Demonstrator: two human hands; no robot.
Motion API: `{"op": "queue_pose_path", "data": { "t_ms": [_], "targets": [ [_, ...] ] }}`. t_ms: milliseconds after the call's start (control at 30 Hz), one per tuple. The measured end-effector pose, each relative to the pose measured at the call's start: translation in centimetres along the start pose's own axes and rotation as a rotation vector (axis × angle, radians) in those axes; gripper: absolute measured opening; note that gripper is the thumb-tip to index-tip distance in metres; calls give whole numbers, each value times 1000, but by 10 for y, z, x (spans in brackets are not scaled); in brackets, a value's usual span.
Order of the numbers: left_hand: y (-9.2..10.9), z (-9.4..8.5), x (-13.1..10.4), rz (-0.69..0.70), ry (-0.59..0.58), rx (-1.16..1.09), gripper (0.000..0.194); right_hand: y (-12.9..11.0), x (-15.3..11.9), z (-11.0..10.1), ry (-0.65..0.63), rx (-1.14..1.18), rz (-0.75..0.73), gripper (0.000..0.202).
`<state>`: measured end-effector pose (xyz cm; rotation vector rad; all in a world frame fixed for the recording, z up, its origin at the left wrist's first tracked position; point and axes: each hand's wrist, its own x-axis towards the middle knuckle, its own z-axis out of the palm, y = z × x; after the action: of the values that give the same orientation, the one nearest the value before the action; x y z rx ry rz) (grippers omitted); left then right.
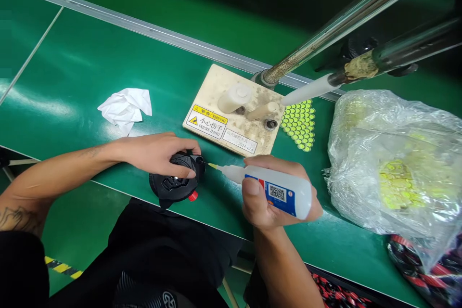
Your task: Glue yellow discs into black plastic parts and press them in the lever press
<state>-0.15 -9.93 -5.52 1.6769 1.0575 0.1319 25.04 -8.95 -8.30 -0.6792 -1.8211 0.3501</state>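
Note:
A round black part (173, 184) with a small red piece on its lower right side lies at the table's front edge. My left hand (164, 155) grips it from above, thumb and fingers around its upper right side. In my right hand (277, 192) is a white squeeze bottle (288, 192) with a blue label, tilted nearly level. Its thin tip points left at the upper right end of the black part, close to my left fingertips. Whether the tip touches the part cannot be made out.
Behind my hands stands a cream fixture plate (216, 86) with a warning label and metal posts. Yellow-green round pieces (299, 122) lie beside it. A crumpled white cloth (126, 107) is at left, a clear plastic bag (390, 163) at right. Red and black parts (339, 291) sit below.

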Motion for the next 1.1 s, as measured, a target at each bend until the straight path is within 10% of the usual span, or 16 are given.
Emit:
{"op": "queue_pose_path", "data": {
  "t_ms": [1100],
  "targets": [
    [7, 1, -4, -12, 0, -8, 31, -17, 8, -2, -156, -161, -86, 4]
  ]
}}
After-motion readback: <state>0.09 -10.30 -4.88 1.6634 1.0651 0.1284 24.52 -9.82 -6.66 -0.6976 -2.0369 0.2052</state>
